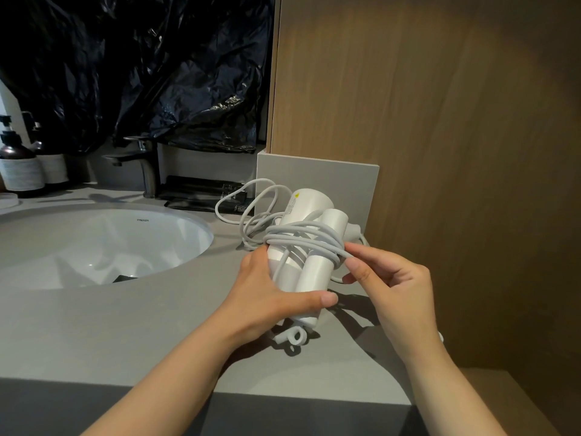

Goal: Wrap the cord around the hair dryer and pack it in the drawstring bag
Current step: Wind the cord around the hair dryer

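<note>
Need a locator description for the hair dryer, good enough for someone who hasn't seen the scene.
Start at the white sink set in the grey countertop, then look right, toward the wood panel. There the left hand grips a white hair dryer while the right hand pinches its cord. It is the only white appliance: two white cylinders side by side, with the pale grey cord looped round them several times.

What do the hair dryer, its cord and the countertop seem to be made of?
The hair dryer looks like smooth white plastic with a soft sheen. The cord seems rubbery or PVC-sheathed, pale grey, bending in loose loops. The countertop is matte grey, perhaps stone or composite: even tone, no grain.
</note>
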Available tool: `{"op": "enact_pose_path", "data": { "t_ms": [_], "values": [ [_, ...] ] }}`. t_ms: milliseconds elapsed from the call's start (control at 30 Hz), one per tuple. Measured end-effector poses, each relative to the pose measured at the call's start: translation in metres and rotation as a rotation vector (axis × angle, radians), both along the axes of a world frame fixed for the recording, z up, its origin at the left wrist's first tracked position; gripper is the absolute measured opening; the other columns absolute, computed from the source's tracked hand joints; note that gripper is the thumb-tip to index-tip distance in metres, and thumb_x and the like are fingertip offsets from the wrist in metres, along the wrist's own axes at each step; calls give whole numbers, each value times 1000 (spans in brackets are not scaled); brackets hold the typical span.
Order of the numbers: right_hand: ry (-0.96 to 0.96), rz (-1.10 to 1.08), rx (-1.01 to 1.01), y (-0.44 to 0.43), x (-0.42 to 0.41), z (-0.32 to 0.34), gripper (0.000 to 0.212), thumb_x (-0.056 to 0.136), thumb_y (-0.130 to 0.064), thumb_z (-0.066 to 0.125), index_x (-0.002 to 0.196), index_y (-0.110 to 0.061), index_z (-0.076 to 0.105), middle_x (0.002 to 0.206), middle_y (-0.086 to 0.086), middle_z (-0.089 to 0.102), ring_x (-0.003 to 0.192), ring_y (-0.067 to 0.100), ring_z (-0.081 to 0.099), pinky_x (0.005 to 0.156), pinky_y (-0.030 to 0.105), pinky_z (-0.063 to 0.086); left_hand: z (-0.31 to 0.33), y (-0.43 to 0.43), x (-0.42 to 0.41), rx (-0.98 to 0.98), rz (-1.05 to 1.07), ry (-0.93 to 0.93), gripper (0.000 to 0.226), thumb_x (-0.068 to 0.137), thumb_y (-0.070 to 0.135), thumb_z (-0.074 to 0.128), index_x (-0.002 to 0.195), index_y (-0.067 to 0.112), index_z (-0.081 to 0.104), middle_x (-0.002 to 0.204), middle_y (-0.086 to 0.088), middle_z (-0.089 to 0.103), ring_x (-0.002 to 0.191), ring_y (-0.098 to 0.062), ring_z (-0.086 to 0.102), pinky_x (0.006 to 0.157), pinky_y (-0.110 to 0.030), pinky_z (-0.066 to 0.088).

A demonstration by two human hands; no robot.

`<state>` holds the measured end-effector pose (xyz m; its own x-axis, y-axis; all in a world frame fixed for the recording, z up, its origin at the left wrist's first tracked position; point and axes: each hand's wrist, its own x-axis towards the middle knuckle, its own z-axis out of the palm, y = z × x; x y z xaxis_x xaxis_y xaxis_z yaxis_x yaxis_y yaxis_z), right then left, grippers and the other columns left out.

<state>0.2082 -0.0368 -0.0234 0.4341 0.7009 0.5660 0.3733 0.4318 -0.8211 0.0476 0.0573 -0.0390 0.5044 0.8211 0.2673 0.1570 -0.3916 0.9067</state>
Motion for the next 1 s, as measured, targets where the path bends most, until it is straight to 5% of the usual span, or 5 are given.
{"op": "enact_pose_path", "data": {
  "t_ms": [167,333,567,867,1000],
  "values": [
    [-5,-18,-10,1,0,-1,22,75,-28,69,97,-30,74,87,-15,75,79,12,71,66,16,56,3,-3,-5,-47,41,-82,70,43,52,82,107,36,58,96,16,67,81,4,65,62,-10,49],
    [-21,-32,7,2,-2,0,20,74,-32,70,93,-31,74,83,-16,75,79,11,71,67,15,55,3,-2,-5,-224,-7,-256,96,37,47,80,125,22,52,101,2,73,86,-15,72,68,-27,55],
    [53,-18,-16,2,-1,3,16,68,-36,70,81,-29,74,74,-13,74,74,7,69,64,10,52,2,-5,-4,-210,-114,-227,75,52,48,76,122,24,61,115,-4,70,102,-22,68,90,-42,55],
    [28,-7,-39,3,0,2,13,72,-35,68,81,-28,74,74,-11,73,75,5,68,66,10,51,12,-13,-6,-67,-100,-86,73,43,60,72,113,45,56,125,5,52,84,-4,64,65,-26,56],
    [35,-2,-55,3,-1,3,10,72,-34,69,81,-32,73,75,-13,73,76,4,68,66,8,50,8,-9,-10,-46,5,-114,99,38,59,72,132,37,50,130,14,50,102,1,57,56,-11,50]
  ]
}}
